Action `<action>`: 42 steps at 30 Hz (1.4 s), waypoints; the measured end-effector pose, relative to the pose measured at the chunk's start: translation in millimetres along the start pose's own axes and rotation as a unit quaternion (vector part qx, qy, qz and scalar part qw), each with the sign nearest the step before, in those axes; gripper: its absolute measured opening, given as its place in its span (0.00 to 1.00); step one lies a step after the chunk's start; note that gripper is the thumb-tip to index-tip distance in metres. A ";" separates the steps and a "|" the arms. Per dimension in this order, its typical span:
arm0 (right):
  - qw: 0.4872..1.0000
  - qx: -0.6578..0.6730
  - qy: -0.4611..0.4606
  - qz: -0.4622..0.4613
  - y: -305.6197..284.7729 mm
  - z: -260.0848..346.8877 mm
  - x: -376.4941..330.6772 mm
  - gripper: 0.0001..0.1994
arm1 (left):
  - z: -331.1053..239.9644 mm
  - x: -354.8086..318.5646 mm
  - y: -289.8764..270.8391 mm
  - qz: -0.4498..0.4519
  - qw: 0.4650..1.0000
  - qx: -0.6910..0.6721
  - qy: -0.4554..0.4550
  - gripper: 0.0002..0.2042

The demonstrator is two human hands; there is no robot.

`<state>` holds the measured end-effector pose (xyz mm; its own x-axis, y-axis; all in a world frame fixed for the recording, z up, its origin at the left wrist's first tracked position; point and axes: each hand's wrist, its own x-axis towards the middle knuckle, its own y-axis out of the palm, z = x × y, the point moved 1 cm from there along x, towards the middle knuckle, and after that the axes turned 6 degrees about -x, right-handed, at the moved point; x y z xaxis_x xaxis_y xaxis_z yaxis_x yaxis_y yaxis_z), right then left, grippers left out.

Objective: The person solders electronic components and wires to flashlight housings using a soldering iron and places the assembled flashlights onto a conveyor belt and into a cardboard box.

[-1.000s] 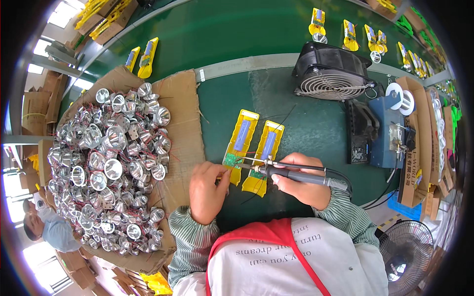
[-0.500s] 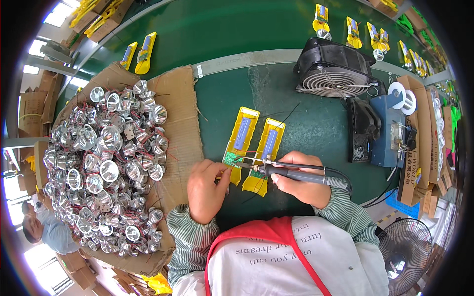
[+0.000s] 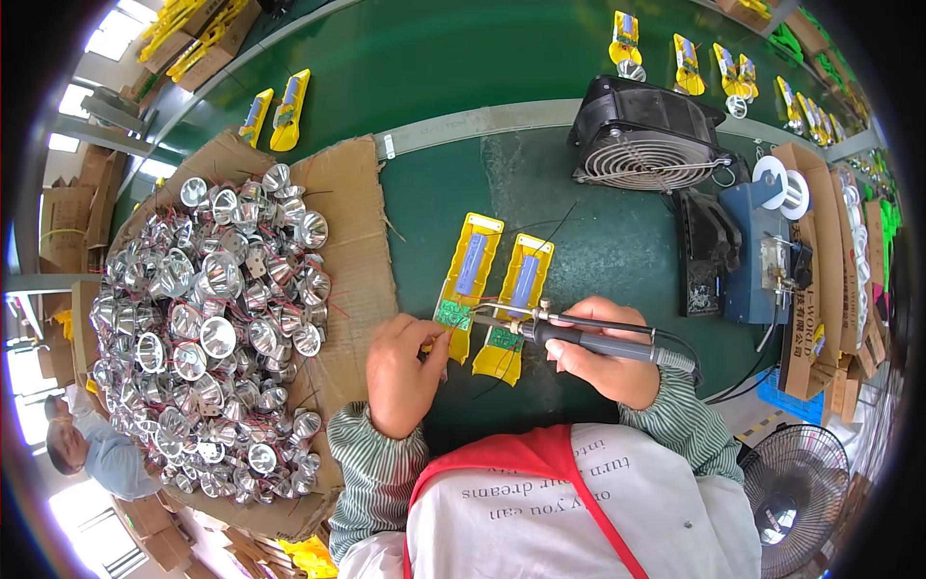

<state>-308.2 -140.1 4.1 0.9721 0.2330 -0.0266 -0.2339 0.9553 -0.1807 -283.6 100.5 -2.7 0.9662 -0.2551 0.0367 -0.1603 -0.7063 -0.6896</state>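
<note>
Two yellow plastic housings lie side by side on the green bench, the left one and the right one. Each carries a blue cylindrical battery and a small green circuit board. My left hand is at the lower left edge of the left housing, thumb and forefinger pinched together; whatever lies between them is hidden. My right hand grips a soldering iron with a thin metal feed tube alongside. Its tip points left toward the left board; contact cannot be made out.
Shiny reflector cups with wires are heaped on cardboard at left. A black fan stands at the back right, near a blue solder-feeding unit with a white spool. More yellow housings lie beyond the metal rail.
The soldering iron and my right hand have shifted slightly right. My left hand keeps its pinch beside the left housing.
</note>
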 end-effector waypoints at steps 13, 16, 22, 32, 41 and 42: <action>0.998 0.053 0.005 -0.029 5.5 2.3 -1.5 0.08 | 17.9 -33.6 3.5 -0.106 0.919 -0.329 -0.189 0.06; 0.997 0.054 0.003 -0.047 5.4 -4.6 -3.0 0.09 | 10.8 -22.9 4.5 -0.120 0.891 -0.384 -0.211 0.04; 0.998 0.061 0.003 -0.034 9.2 -0.9 3.0 0.08 | 4.0 -5.9 3.0 -0.081 0.963 -0.180 -0.184 0.03; 0.998 0.056 0.002 -0.030 18.3 -10.5 11.6 0.07 | 1.4 1.7 8.5 -0.033 0.998 -0.034 -0.041 0.04; 0.996 0.062 0.048 -0.037 19.4 -11.5 11.7 0.09 | 5.4 7.8 1.4 0.024 0.999 -0.041 -0.026 0.02; 0.996 0.062 0.048 -0.036 19.7 -11.2 11.6 0.09 | 5.2 8.0 0.5 0.033 0.998 -0.041 -0.025 0.02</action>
<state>-301.4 -120.6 -10.8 0.9822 0.1494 -0.1135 -0.1572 0.9856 -0.0628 -274.9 101.6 -6.5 0.9617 -0.2704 -0.0443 -0.2374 -0.7415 -0.6276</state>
